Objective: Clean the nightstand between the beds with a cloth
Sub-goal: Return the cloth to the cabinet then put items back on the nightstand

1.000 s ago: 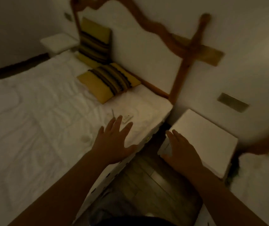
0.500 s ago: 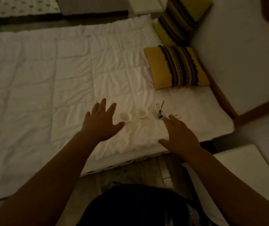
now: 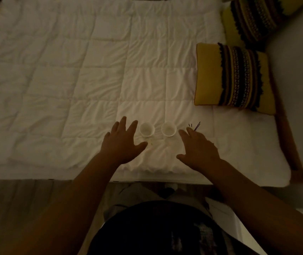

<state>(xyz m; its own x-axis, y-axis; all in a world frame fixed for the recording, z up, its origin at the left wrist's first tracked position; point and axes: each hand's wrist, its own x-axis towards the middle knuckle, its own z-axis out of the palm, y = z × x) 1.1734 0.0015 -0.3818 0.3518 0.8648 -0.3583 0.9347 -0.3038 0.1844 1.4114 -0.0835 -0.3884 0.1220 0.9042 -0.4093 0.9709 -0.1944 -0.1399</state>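
Bed cover (image 3: 95,74): white quilted cloth, matt, soft, creased along the stitched squares. Two small cups (image 3: 147,129) (image 3: 168,129): white, smooth, matt, probably plastic or paper; light too dim to say which. Cushion (image 3: 233,78): yellow woven cloth, dark patterned band with fringed edges, coarse texture. Floor (image 3: 27,197): wood planks, slight sheen. Thin dark sticks (image 3: 197,126) on the cover: material unclear.

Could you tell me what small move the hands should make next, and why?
Probably close each hand on the cup nearest it: the left hand and right hand hover open beside the two white cups standing on the bed, and neither holds anything.
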